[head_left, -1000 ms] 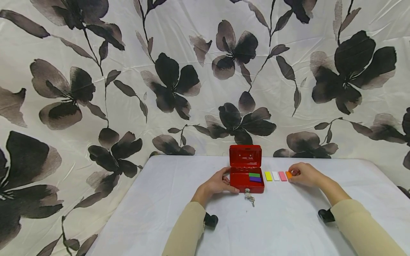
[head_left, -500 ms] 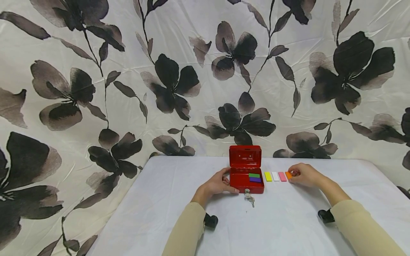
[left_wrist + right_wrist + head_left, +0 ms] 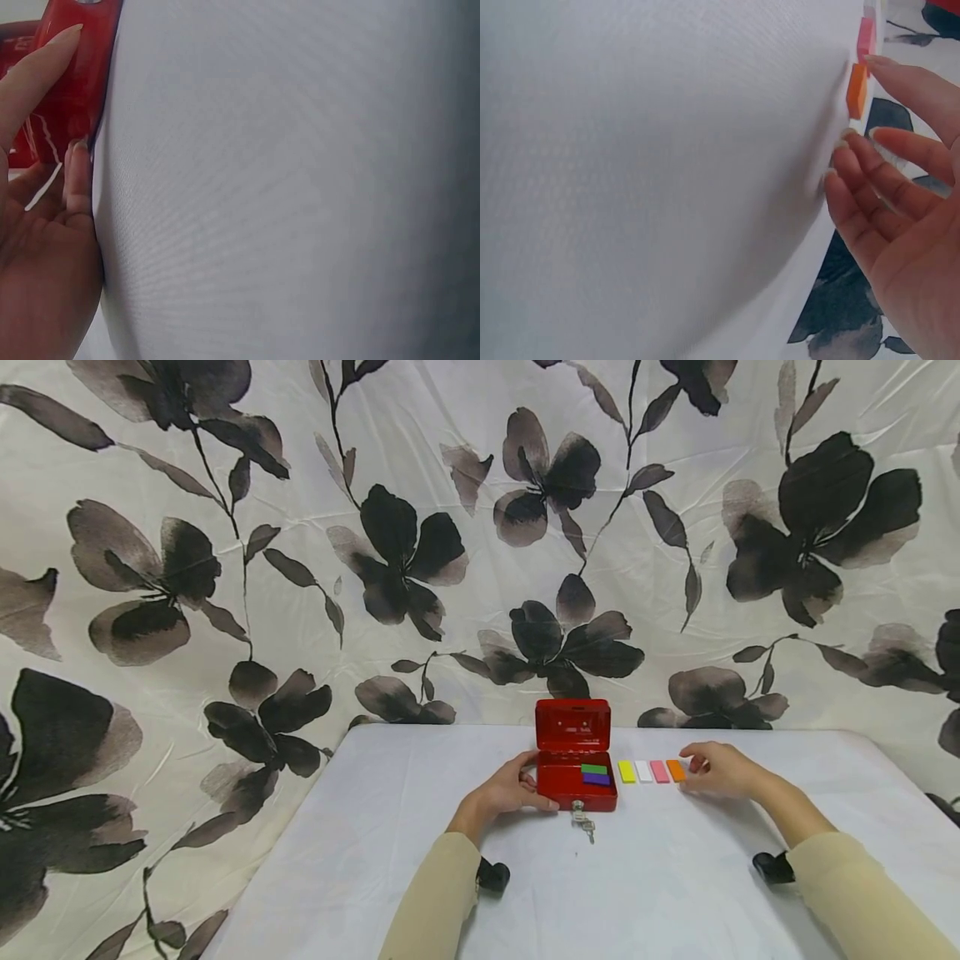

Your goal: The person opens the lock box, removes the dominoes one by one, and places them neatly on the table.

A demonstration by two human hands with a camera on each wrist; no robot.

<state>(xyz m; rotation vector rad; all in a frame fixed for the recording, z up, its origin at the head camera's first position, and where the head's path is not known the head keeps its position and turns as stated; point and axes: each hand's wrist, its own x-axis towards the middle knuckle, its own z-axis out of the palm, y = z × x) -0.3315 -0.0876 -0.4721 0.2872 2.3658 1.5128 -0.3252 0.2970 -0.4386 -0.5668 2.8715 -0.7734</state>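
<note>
A red cash box (image 3: 576, 797) stands with its lid (image 3: 573, 725) raised. Inside lie a green block (image 3: 594, 769) and a purple block (image 3: 597, 779). My left hand (image 3: 504, 787) grips the box's near left corner, thumb along the front and fingers against the left side; the left wrist view shows the thumb (image 3: 45, 71) on the red wall. To the right of the box, a yellow block (image 3: 626, 772), a white block (image 3: 643, 772), a pink block (image 3: 659, 772) and an orange block (image 3: 676, 771) form a row. My right hand (image 3: 722, 771) is beside the orange one, fingers parted and holding nothing.
Keys (image 3: 584, 823) hang from the lock at the box's front. A white cloth (image 3: 600, 893) covers the table, and a flowered curtain (image 3: 450, 568) rises behind its far edge.
My right hand has let go of the orange block and drawn slightly right. The orange block now lies fully visible at the row's end. The left hand stays on the box.
</note>
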